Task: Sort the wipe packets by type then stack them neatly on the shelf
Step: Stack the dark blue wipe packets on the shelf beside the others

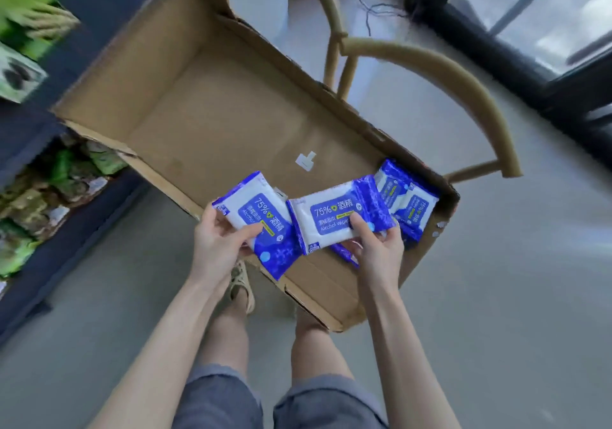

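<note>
A grey floor [496,296] runs under everything as I stand over a large open cardboard box [212,110], its flaps splayed and most of its brown bottom bare. The box rests tilted against a curved tan chair [430,64], whose arched back rises just beyond the box's far wall. To my left stands a dark blue shelf [76,246], with green packets [39,203] piled loosely on its lower level and more green goods, blurred, on the level above.

The blue-and-white alcohol wipe packets all sit at the near right end of the box. The corner packets [407,203], which look like two overlapping ones, lie against the box's right wall. I hold two more above the box's near edge. My left grip [218,239] is closed on the left packet [251,203], thumb across its printed face and fingers behind it, so it stands tilted with its label turned sideways. My right grip [377,246] is closed on the right packet [334,216], thumb pressed on the label and fingers curled beneath. The two held packets touch at their edges. A blue sliver of a further packet [344,253] shows just under my right fingers; I cannot tell whether I hold it too.

A small white scrap of tape [306,160] sticks to the box bottom, beyond the packets. Below my left wrist, a tan sandal [241,282] shows on the floor.
</note>
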### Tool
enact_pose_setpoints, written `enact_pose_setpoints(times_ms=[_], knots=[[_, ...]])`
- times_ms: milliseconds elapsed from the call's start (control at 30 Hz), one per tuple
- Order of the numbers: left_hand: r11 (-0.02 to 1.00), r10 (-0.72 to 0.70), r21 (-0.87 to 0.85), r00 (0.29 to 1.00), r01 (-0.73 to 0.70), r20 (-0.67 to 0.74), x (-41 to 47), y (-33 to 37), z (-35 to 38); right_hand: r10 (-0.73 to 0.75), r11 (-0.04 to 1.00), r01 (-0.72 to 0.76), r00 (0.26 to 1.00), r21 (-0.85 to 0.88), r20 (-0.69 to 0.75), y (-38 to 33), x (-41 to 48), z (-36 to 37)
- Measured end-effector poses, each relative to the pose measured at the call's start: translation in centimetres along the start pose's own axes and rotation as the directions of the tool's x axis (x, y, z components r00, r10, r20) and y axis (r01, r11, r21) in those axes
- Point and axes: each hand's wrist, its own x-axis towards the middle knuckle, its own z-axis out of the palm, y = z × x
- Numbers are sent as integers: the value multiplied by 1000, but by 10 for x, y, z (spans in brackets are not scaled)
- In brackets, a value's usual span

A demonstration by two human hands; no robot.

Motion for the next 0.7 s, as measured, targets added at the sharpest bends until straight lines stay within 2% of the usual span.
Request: enact_pose_setpoints(times_ms=[133,367,700], knots=[[980,67,-180,992,-86,-110,-14,39,-64,-50,999,51,989,-1,136,-18,-43,66],[929,208,-258,952,-264,-226,-18,94,-208,-133,989,147,928,-14,349,-14,-127,215],[830,389,-249,837,-500,-385,-21,180,-424,-178,974,228,735,9,654,12,-251,429]])
